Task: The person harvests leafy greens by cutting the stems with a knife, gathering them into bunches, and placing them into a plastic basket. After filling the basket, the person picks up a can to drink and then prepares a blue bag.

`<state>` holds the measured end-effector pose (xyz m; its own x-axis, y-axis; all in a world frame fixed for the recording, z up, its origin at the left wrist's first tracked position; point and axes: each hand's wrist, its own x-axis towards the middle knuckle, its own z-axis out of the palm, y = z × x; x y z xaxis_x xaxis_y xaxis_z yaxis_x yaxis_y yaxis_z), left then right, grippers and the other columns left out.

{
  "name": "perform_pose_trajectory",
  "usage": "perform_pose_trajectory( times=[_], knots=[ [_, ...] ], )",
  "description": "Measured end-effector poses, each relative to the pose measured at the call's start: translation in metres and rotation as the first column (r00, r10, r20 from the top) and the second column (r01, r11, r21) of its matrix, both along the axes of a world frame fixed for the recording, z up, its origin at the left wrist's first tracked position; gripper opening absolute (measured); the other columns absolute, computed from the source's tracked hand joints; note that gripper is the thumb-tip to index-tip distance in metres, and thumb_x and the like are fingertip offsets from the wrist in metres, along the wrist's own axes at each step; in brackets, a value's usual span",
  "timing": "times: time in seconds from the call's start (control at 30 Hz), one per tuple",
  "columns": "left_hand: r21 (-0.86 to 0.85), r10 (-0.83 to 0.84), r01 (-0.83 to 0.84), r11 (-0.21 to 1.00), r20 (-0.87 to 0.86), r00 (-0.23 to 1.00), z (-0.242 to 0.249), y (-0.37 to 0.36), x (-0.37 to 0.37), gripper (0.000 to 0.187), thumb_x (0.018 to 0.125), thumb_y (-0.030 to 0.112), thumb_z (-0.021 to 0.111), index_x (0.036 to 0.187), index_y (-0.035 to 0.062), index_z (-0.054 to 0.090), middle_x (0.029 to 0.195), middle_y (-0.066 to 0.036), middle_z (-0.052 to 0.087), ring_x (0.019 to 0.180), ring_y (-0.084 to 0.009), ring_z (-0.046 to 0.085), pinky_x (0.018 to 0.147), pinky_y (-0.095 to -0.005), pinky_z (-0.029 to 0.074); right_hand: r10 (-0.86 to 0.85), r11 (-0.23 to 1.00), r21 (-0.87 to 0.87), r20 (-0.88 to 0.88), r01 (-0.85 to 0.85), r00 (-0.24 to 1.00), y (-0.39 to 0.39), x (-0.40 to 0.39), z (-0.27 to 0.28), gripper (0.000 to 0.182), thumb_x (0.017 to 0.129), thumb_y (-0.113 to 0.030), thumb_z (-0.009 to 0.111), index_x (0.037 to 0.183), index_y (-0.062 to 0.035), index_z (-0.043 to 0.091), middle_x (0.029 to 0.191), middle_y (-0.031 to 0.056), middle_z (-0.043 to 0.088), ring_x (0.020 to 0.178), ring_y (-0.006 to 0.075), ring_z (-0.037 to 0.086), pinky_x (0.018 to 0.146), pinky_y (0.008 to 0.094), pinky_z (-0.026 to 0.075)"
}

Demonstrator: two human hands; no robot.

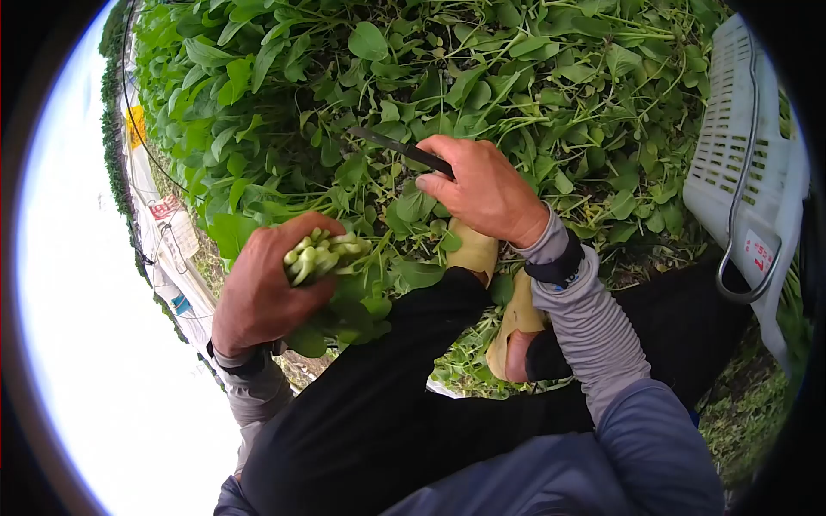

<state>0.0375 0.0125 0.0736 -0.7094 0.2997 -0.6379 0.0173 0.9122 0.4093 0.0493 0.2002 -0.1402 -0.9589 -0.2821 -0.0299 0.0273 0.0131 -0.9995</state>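
My left hand (258, 279) is closed around a bunch of leafy greens (320, 255). The pale cut stem ends face up and to the right, and leaves hang below the fist. In my right hand (490, 189) is a knife (400, 147) with a black handle, its narrow dark blade pointing up and to the left. The blade is apart from the bunch and lies over the low plants (413, 206). Part of the handle is hidden inside my right fingers.
Dense standing greens (215, 95) fill the upper left. A white slatted plastic crate (740, 138) with a metal handle (740, 215) stands tilted at the right. My yellowish footwear (473, 251) and black-trousered legs (379, 361) are close below the hands. Cut leaves and stems litter the ground.
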Motion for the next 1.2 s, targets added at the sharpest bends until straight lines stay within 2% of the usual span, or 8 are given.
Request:
perform_pose_trajectory(
  times=[0.03,0.17,0.37,0.8,0.9,0.97,1.07,1.2],
  knots=[
    [-0.230,-0.239,0.217,0.949,-0.069,0.969,0.001,0.006,0.008,0.033,0.079,0.005,0.071,0.111,0.0033,0.066,0.081,-0.017,0.072,0.077,-0.0336,0.073,0.075,-0.0411,0.056,0.005,1.000,-0.008,0.009,-0.005,1.000,-0.002,0.008,-0.016,0.022,0.090,-0.012,0.065,0.103,0.0055,0.065,0.072,0.0228,0.063,0.069,0.0436,0.065,0.066,0.0499,0.050],
    [-0.277,-0.145,0.210,0.938,0.237,0.961,-0.039,-0.012,0.040,0.043,0.078,0.010,0.073,0.120,0.0052,0.066,0.089,-0.022,0.072,0.088,-0.0407,0.071,0.079,-0.0481,0.054,0.189,0.982,0.018,0.035,-0.190,0.981,-0.009,0.029,-0.043,0.036,0.092,-0.007,0.055,0.127,0.0023,0.061,0.085,0.0265,0.068,0.084,0.0470,0.068,0.079,0.0515,0.052],
    [-0.465,-0.028,0.086,0.881,0.131,0.991,-0.119,-0.105,0.093,0.043,0.077,0.013,0.072,0.116,-0.0030,0.065,0.100,-0.030,0.071,0.097,-0.0485,0.068,0.086,-0.0526,0.056,0.340,0.940,0.021,0.032,-0.341,0.940,-0.062,0.084,-0.075,0.046,0.090,-0.005,0.056,0.136,0.0000,0.055,0.091,0.0270,0.069,0.088,0.0469,0.066,0.083,0.0527,0.051],
    [-0.475,0.081,-0.064,0.878,0.016,0.997,-0.149,-0.157,0.135,0.040,0.080,0.024,0.075,0.113,0.0025,0.069,0.104,-0.023,0.074,0.097,-0.0444,0.070,0.085,-0.0507,0.056,0.526,0.778,0.292,0.182,-0.556,0.831,-0.152,0.101,-0.083,0.025,0.082,0.003,0.062,0.107,0.0040,0.065,0.101,0.0295,0.070,0.103,0.0483,0.067,0.090,0.0533,0.054],
    [-0.176,0.202,-0.211,0.962,-0.069,0.977,-0.128,-0.149,0.124,0.039,0.080,0.023,0.076,0.113,0.0021,0.069,0.102,-0.021,0.075,0.094,-0.0422,0.071,0.083,-0.0480,0.057,0.539,0.768,0.317,0.149,-0.556,0.829,-0.137,0.100,-0.092,0.025,0.083,0.001,0.063,0.108,0.0048,0.067,0.101,0.0299,0.070,0.104,0.0481,0.067,0.089,0.0535,0.054],
    [-0.269,0.296,-0.289,0.919,-0.013,0.955,-0.106,-0.140,0.116,0.040,0.080,0.021,0.077,0.115,0.0021,0.069,0.103,-0.019,0.075,0.091,-0.0382,0.072,0.081,-0.0438,0.057,0.424,0.887,0.182,0.049,-0.426,0.904,-0.113,0.104,-0.105,0.035,0.083,0.001,0.064,0.118,0.0049,0.067,0.099,0.0252,0.073,0.091,0.0382,0.071,0.080,0.0463,0.056],
    [-0.219,0.365,-0.354,0.909,0.014,0.931,-0.087,-0.141,0.115,0.044,0.080,0.018,0.079,0.120,0.0021,0.068,0.101,-0.017,0.075,0.087,-0.0318,0.073,0.078,-0.0408,0.057,0.415,0.907,-0.268,0.421,-0.326,0.807,-0.105,0.089,-0.084,0.032,0.089,-0.009,0.075,0.119,0.0025,0.069,0.089,0.0102,0.071,0.075,0.0181,0.066,0.068,0.0337,0.053],
    [-0.163,0.427,-0.411,0.897,0.079,0.901,-0.076,-0.136,0.109,0.048,0.079,0.016,0.080,0.124,0.0023,0.068,0.100,-0.014,0.074,0.087,-0.0301,0.072,0.080,-0.0397,0.057,0.521,0.710,-0.703,0.484,-0.043,0.703,-0.134,0.086,-0.047,0.035,0.092,-0.022,0.083,0.116,0.0002,0.070,0.081,-0.0011,0.064,0.069,0.0048,0.055,0.058,0.0235,0.044]
  ],
)
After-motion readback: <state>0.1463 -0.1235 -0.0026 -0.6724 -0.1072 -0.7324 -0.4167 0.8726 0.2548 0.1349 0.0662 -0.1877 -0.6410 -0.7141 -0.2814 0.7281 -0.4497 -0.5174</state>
